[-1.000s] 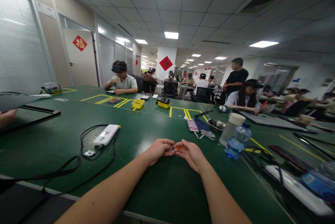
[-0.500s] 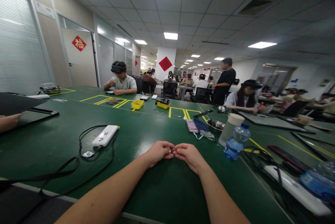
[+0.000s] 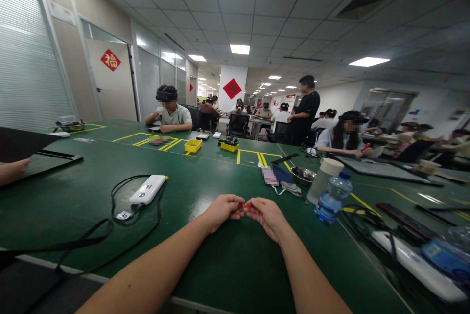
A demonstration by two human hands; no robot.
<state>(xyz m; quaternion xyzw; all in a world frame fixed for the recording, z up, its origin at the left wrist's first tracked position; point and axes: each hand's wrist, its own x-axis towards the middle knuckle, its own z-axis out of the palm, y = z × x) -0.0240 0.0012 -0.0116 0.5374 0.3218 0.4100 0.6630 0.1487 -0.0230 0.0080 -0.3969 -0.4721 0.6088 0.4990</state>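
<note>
Close together above the green table (image 3: pixel 191 255), both hands pinch small items at their fingertips. My left hand (image 3: pixel 223 211) is closed on a tiny dark and red piece (image 3: pixel 241 207), too small to name. In the pinch of my right hand (image 3: pixel 267 215) sits a small orange piece (image 3: pixel 248 206), its kind also unclear. The two pieces are side by side, and I cannot tell whether they touch. Fingers cover most of each piece.
A white power bank (image 3: pixel 148 190) with a black cord lies to the left. At right stand a water bottle (image 3: pixel 333 197), a frosted tumbler (image 3: pixel 323 179) and a metal bowl (image 3: pixel 303 175). Yellow trays (image 3: pixel 193 146) sit farther back. Several people work around the tables.
The left fingers have shifted slightly, and the piece there shows red where it looked silvery. More of the orange piece shows. A standing person behind has moved a little left.
</note>
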